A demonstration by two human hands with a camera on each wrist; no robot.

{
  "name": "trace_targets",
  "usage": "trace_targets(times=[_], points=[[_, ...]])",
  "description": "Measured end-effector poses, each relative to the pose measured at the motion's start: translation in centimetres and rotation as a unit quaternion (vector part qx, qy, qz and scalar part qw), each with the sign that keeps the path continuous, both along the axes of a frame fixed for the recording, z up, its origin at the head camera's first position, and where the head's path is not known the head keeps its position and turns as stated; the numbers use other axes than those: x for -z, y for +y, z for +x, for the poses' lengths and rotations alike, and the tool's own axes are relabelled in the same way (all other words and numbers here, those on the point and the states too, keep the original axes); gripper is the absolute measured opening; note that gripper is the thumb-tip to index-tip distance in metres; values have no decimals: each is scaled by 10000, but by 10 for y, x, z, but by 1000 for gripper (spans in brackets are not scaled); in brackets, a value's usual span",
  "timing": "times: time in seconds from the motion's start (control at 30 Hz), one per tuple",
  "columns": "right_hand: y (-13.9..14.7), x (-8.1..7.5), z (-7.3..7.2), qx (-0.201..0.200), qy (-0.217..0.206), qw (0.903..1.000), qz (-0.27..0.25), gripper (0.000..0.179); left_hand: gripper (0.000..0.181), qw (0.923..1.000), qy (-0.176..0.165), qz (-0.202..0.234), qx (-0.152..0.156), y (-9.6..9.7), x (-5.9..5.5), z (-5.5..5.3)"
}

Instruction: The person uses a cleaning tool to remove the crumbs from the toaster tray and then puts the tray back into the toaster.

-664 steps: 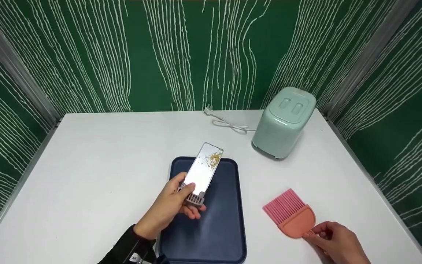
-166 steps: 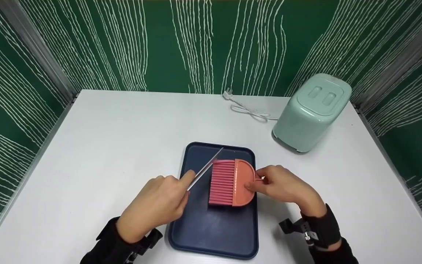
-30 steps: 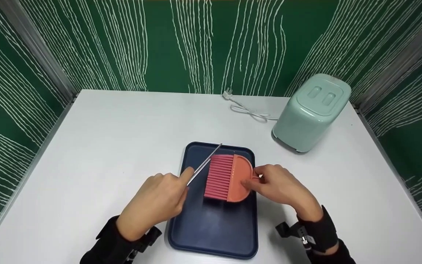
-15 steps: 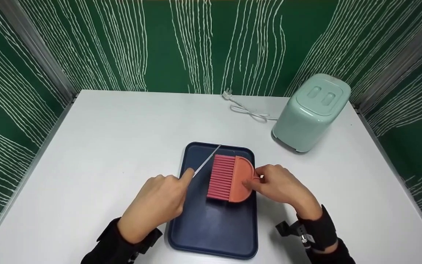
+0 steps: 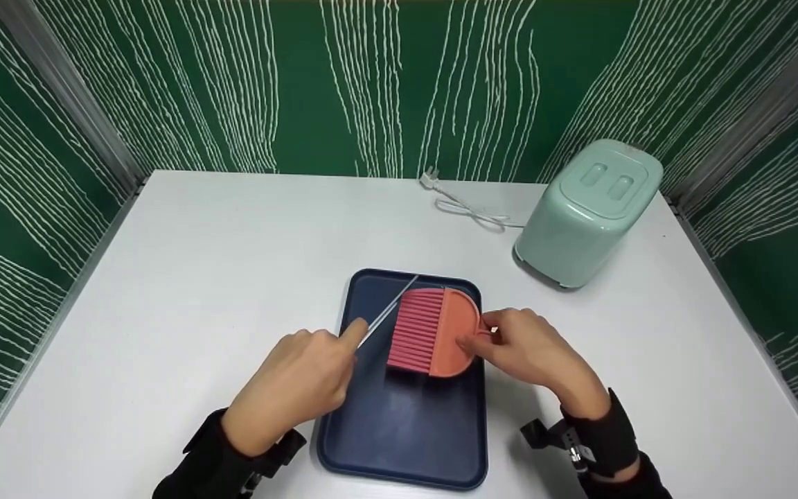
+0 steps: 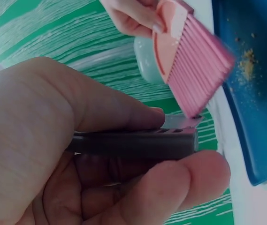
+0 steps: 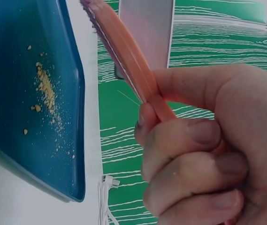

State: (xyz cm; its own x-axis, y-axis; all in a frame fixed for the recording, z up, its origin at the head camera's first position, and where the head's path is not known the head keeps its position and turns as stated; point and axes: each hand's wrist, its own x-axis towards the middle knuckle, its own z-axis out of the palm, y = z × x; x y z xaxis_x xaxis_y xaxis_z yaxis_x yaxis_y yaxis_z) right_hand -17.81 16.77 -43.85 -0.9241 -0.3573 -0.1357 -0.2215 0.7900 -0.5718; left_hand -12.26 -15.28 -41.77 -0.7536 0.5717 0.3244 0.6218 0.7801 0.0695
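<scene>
In the head view my left hand (image 5: 295,388) grips a thin metal crumb tray (image 5: 386,310), tilted steeply, almost edge-on, above a dark blue tray (image 5: 402,436). Its grey slotted end (image 6: 138,144) sits between thumb and fingers in the left wrist view. My right hand (image 5: 527,350) pinches the handle of an orange brush (image 5: 456,333) with pink bristles. The bristles are beside the crumb tray's face; whether they touch it I cannot tell. Yellowish crumbs (image 7: 46,91) lie on the blue tray in both wrist views; the brush hides them in the head view.
A mint green toaster (image 5: 582,218) stands at the back right of the white table (image 5: 233,263). Its white cord and plug (image 5: 468,210) lie to its left. Green walls with white lines (image 5: 302,83) enclose the back and sides.
Over the last second the brush shifts slightly back and forth beside the crumb tray, whose tilt varies a little. Much earlier, the crumb tray lay flatter with crumbs on it and the brush was on the table's right.
</scene>
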Motion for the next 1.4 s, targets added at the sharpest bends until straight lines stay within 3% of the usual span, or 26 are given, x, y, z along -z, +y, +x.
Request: trace_targets(times=[0.3,0.57,0.73,0.87,0.97,1.17,1.4], points=[[4,3,-1,-116,-151,9997,150,28,25,9999,-121,44,47,0,-3,3],[7,0,0,-133,-64,9993,337,27,27,9998,-189,91,-1,-4,0,-5],[5,-5,2,-173,93,9995,242,26,22,9962,-763,394,113,-12,3,-15],[0,-7,5,-351,328,9988,30,25,18,9859,-1412,850,290,-19,2,-21],[-2,-9,7,-375,597,9975,-54,28,17,9801,-1623,1081,382,-22,0,-24],[-2,-11,6,-76,978,9952,-70,29,17,9752,-1824,1168,459,-21,-4,-23],[1,-6,1,397,1126,9928,45,39,17,9772,-1741,1114,495,-19,-5,-22]])
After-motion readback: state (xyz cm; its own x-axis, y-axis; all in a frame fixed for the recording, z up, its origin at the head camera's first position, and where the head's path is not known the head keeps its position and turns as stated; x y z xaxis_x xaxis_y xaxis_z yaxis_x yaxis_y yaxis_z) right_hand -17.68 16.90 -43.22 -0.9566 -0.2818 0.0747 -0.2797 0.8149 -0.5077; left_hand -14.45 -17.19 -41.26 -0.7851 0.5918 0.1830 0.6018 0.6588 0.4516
